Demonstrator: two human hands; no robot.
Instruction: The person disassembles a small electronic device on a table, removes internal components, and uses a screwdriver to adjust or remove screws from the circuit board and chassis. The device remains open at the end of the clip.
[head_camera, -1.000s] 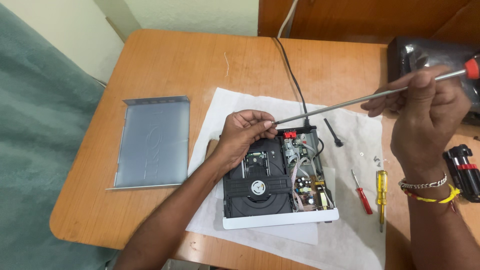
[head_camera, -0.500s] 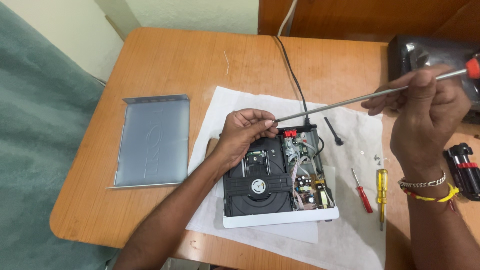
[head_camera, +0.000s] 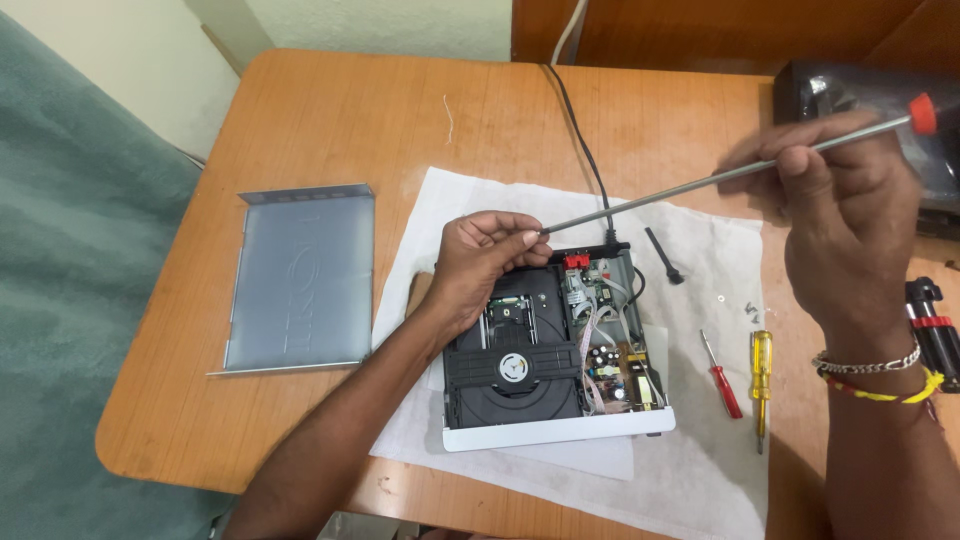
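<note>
The left hand (head_camera: 488, 262) was curled over the back edge of the opened disc player (head_camera: 552, 360), fingertips pinched on the tip of a long screwdriver (head_camera: 720, 176). The right hand (head_camera: 845, 215), raised near the table's (head_camera: 330, 110) back right corner, was clenched round its shaft below the red cap.

The rod's (head_camera: 720, 178) tip is hidden by the left hand's (head_camera: 485, 262) fingers. The player's (head_camera: 550, 350) rear left corner is covered by that hand. The black device (head_camera: 860, 90) and pliers (head_camera: 935, 320) are cut off at the right edge.
</note>
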